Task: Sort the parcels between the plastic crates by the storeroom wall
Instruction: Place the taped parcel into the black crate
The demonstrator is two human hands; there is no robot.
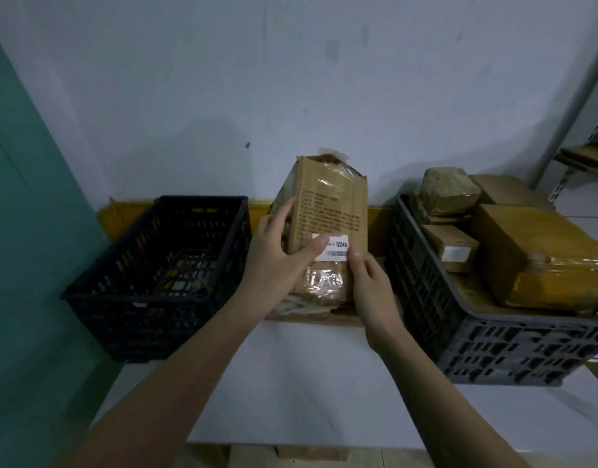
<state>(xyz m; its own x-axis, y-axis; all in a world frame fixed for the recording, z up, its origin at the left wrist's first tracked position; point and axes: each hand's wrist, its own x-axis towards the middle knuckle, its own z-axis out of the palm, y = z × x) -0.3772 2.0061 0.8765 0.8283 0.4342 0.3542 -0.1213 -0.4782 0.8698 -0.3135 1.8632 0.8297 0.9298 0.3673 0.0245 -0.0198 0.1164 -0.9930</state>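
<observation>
From the head camera, a taped brown parcel with a white label reading 0246 is held upright between the black crate and the parcel-filled grey crate, the left hand gripping its left edge, thumb across the front, while the right hand pinches its lower right edge.

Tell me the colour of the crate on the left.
Black crate, seen in the head view.

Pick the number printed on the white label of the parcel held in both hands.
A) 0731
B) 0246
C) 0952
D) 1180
B: the white label on the parcel, held upright between the left hand and right hand, reads 0246 above a barcode.
</observation>
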